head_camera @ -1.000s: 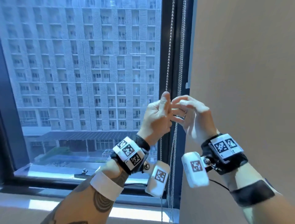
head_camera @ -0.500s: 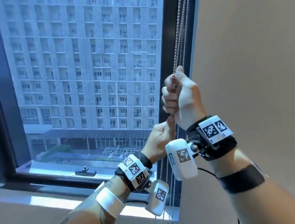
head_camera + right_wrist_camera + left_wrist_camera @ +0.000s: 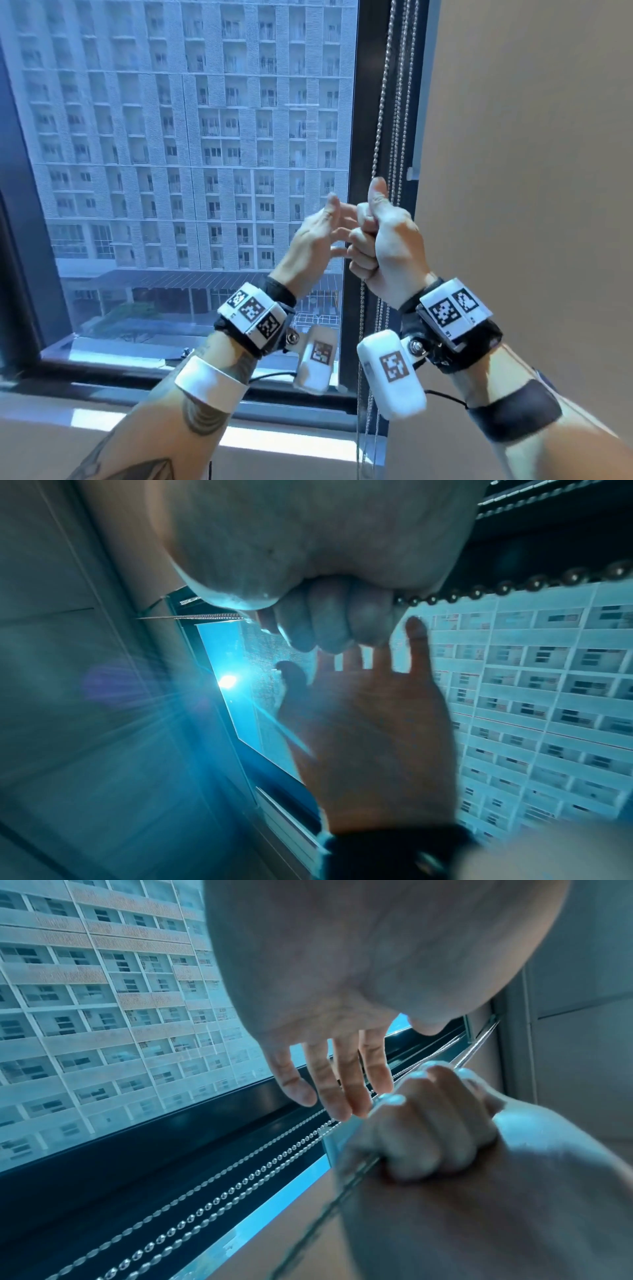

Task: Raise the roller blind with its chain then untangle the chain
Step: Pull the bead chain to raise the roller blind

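Several strands of silver bead chain [image 3: 379, 123] hang down the dark right window frame [image 3: 364, 102]. My right hand [image 3: 371, 240] grips one strand in a fist with the thumb pointing up; the chain [image 3: 514, 586] runs out of its curled fingers [image 3: 334, 623]. Just left of it, my left hand [image 3: 329, 229] is open and holds nothing, its fingers [image 3: 329, 1080] straight and their tips close to the right fist [image 3: 428, 1118]. More chain [image 3: 361, 329] hangs below the right hand. The glass is uncovered, and the blind itself lies outside the head view.
A beige wall [image 3: 531, 171] rises directly right of the chains. A pale sill [image 3: 102, 411] runs along the bottom of the window, and the glass [image 3: 171, 137] looks out on a tall apartment block.
My right hand has come down along the frame with the chain in its fist. My left hand has let go of the chain below and risen, open, beside the right hand.
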